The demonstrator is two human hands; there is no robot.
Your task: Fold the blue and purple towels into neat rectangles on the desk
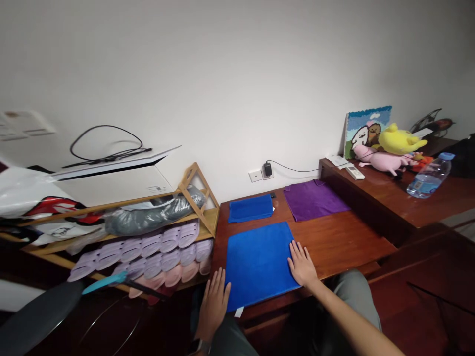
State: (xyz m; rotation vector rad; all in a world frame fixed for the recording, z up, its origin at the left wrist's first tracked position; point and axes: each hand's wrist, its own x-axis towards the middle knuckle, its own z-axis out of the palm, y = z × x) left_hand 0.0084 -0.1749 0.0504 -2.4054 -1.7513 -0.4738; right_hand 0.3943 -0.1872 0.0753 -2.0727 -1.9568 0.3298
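A bright blue cloth (260, 262) lies spread flat near the front edge of the wooden desk (334, 242), with a small white tag poking out at its lower left. My left hand (214, 301) rests at the cloth's left edge, fingers stretched out. On the opposite side, my right hand (302, 264) lies flat on the right edge, its fingers extended. Neither hand grasps anything. Behind the spread cloth is a folded blue cloth (250, 208). To its right a purple cloth (313, 199) lies on the desk by the wall.
On the left, a wooden rack (208, 222) holds several lilac slippers (170, 240) and a white box (122, 183). A raised desk section (401, 202) at right bears a water bottle (430, 178), plush toys (382, 160) and a remote (355, 171). A charger (267, 169) is plugged into the wall.
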